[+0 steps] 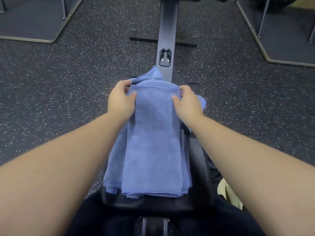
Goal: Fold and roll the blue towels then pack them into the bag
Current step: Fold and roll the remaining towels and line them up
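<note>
Left hand: the left hand [121,97] is on the far left corner of the top blue towel [153,142], thumb pressed on the upper face, fingers [127,83] curled round the far edge. It is pinching the cloth.
Right hand: the right hand [188,99] mirrors it on the far right corner, thumb on top, fingers tucked over the edge and partly hidden by the fabric. Also pinching.
Top towel: a long folded strip, running from between the two sets of fingers back toward the person's lap, its near hem lying flat and square.
Towel pile: more blue towels [113,169] sit underneath, showing past the left side of the strip below the left wrist, with layered hems peeking out at the near end. A rumpled peak of blue cloth [154,74] rises just beyond the fingers.
Seat: the whole pile rests on a black padded seat [197,160] of a gym machine, visible to the right of the strip under the right forearm and along the near edge.
Rail: a dark rail [167,23] runs away from the fingers up the middle, with a black bracket [164,57] just past the towel peak.
Floor: speckled black rubber floor [59,82] on both sides of the hands.
Right edge: something pale yellow [228,193] pokes out beneath the right forearm; cannot tell what it is.
</note>
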